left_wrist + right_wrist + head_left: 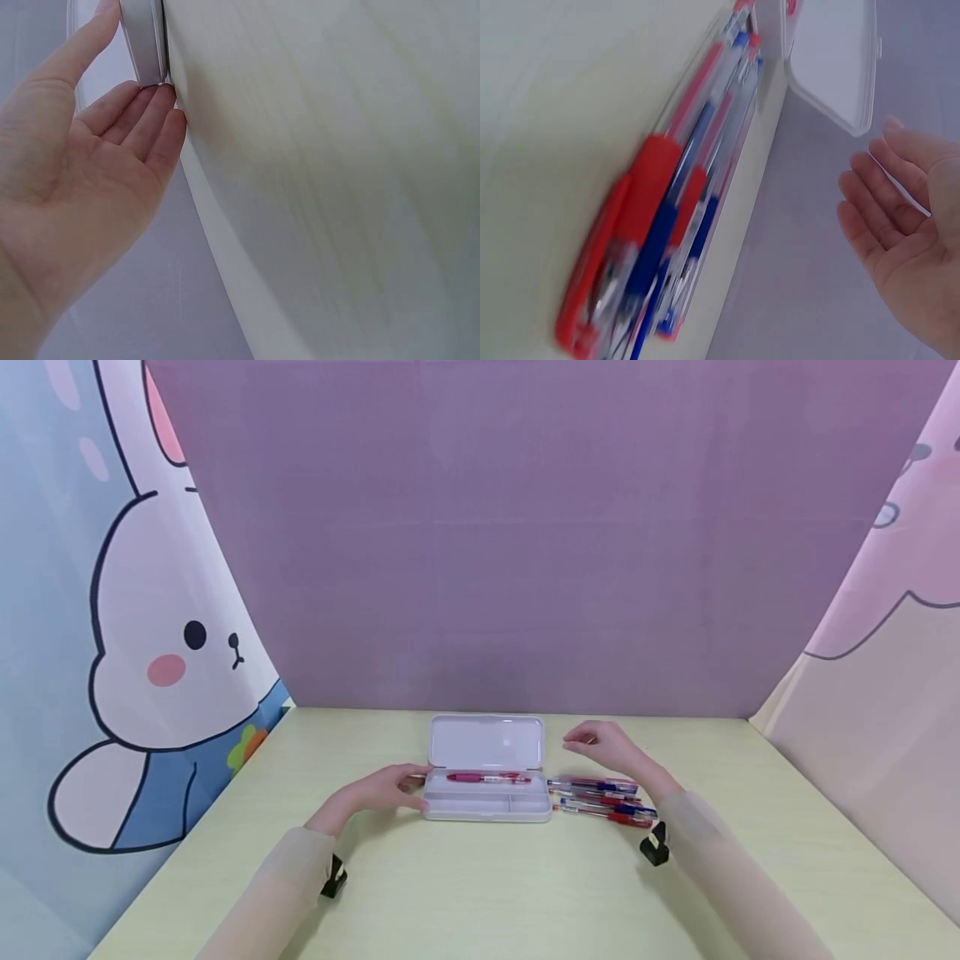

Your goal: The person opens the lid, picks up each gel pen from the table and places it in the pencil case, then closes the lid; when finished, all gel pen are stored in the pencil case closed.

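Note:
A white pencil case (pixel 487 816) lies with its lid (pixel 486 743) raised, and a pink pen (pixel 487 777) rests in its rear compartment. My left hand (pixel 381 788) touches the left end of the case; in the left wrist view, the thumb and fingertips of that hand (pixel 90 165) rest against the case's end (pixel 142 45). My right hand (pixel 609 748) is raised behind the pens, right of the lid, and holds nothing. In the right wrist view this hand (pixel 907 210) has its fingers loosely bent. Red and blue pens (pixel 667 195) lie in a pile beside the case.
The pen pile (pixel 606 800) lies close to the right end of the case, on a pale table (pixel 487 893). A purple cloth (pixel 480 543) hangs behind the table, with printed curtains (pixel 172 610) at the sides.

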